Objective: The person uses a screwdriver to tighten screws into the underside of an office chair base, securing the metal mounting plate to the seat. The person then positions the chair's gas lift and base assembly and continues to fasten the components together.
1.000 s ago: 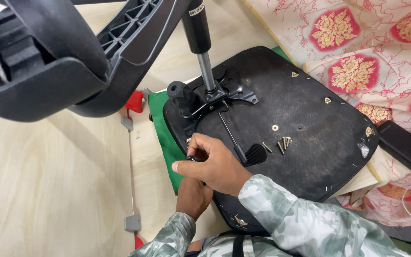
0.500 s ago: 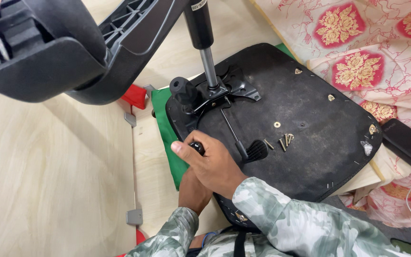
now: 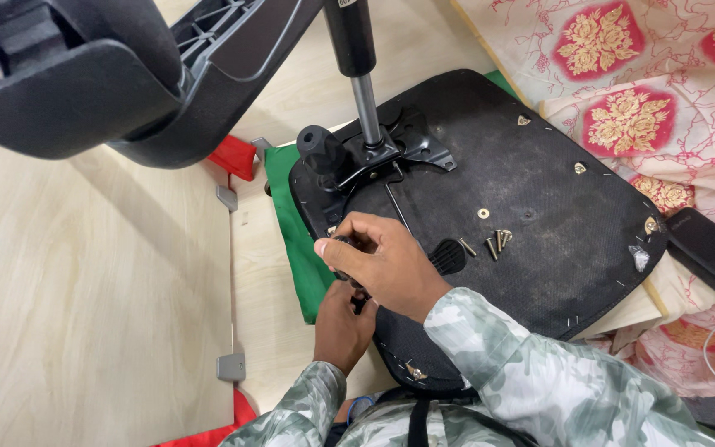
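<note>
step: fitting part at seat underside (image 3: 539,207) left edge | R hand (image 3: 386,265) grips small black part | L hand (image 3: 343,319) clenched below, contents unclear | next prob: seat part squarely, screws (image 3: 494,242) near

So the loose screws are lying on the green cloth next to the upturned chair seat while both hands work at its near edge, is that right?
Not quite. The head view shows the loose screws lying on the black underside of the upturned chair seat itself, not on the green cloth beside it. The rest holds: the right hand and left hand work at its near edge.

Pale wooden floor (image 3: 84,314) (green cloth (image 3: 295,240) under upturned chair seat (image 3: 531,215)).
</note>
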